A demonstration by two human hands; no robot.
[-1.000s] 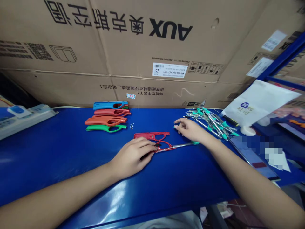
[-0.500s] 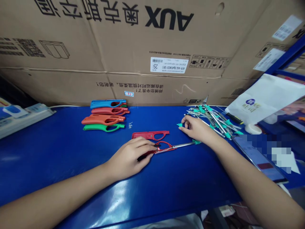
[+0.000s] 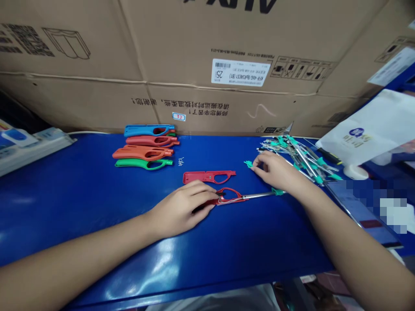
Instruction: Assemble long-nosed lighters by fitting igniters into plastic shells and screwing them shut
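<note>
My left hand lies on the blue table, fingers curled over the handle end of a red lighter half-shell with a metal rod and teal tip sticking out to the right. A second red shell half lies just behind it. My right hand is closed in a pinch on a small teal part beside a pile of metal rods with teal tips.
A stack of blue, red, orange and green lighter shells lies at the back left. Big cardboard boxes wall off the back. A white power strip is at far left, a white bag at right.
My right hand drew back slightly from the rod pile and now pinches a small teal part. The left hand stayed on the red shell. The camera tilted down.
</note>
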